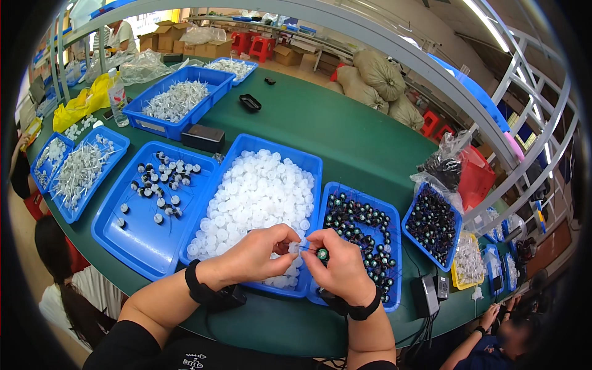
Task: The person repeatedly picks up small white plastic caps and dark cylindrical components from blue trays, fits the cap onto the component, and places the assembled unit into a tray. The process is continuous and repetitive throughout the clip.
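Left hand point(269, 251) pinches white cap point(294, 247), right hand point(338, 262) wired component point(322, 253); capped units point(163, 202) toward blue tray's point(132, 245) far edge look done, loose caps point(253, 191) plentiful

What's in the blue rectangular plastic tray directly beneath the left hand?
A heap of round translucent white plastic pieces fills most of the blue tray. The heap hides the floor below it, and the left hand covers some pieces; what lies beneath can't be seen.
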Action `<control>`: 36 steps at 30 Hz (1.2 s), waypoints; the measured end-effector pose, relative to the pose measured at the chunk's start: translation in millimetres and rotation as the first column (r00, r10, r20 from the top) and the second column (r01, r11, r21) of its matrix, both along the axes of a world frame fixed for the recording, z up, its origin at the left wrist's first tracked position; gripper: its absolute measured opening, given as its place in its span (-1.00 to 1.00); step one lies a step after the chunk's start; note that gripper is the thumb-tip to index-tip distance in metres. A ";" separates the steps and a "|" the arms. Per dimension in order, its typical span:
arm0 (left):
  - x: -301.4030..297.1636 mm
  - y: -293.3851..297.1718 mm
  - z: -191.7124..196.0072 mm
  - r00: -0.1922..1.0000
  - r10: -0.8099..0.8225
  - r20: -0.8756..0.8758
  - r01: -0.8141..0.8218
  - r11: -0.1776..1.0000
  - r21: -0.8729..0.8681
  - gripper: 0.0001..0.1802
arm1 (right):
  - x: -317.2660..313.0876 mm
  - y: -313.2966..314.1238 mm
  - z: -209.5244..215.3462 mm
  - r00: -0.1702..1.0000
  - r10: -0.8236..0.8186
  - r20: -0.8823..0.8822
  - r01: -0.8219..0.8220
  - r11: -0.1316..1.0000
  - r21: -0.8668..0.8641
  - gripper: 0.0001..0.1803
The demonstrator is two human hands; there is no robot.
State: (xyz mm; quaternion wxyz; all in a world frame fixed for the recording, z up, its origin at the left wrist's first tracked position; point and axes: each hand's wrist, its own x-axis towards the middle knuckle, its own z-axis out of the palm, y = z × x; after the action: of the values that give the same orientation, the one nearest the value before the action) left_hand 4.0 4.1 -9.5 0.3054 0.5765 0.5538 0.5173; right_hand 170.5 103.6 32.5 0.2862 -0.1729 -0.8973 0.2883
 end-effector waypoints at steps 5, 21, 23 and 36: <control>-1.1 0.0 1.1 0.997 -0.053 0.061 0.056 0.997 -0.057 -0.64 | 0.6 4.6 -1.5 0.998 0.046 -0.051 -0.041 0.995 0.090 -0.91; -4.4 -0.7 7.0 0.997 -0.067 -0.029 0.065 0.995 -0.073 -0.65 | -0.4 5.0 -1.9 0.996 0.046 -0.078 -0.040 0.996 0.074 -0.94; -4.3 -0.5 6.4 0.996 -0.073 -0.051 0.070 0.996 -0.060 -0.65 | -0.5 5.5 -2.5 0.994 0.067 -0.087 -0.060 0.994 0.088 -0.94; -3.4 -1.9 8.4 0.990 -0.076 -0.116 0.074 0.997 -0.022 -0.65 | 0.3 6.5 -1.2 0.991 0.103 -0.085 -0.092 0.987 0.129 -0.95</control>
State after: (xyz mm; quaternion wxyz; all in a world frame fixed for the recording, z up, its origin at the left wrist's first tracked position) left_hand 0.6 2.2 -1.1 0.2970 0.6233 0.5534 0.4659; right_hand 170.8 110.0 31.3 0.3228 -0.0971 -0.9069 0.2528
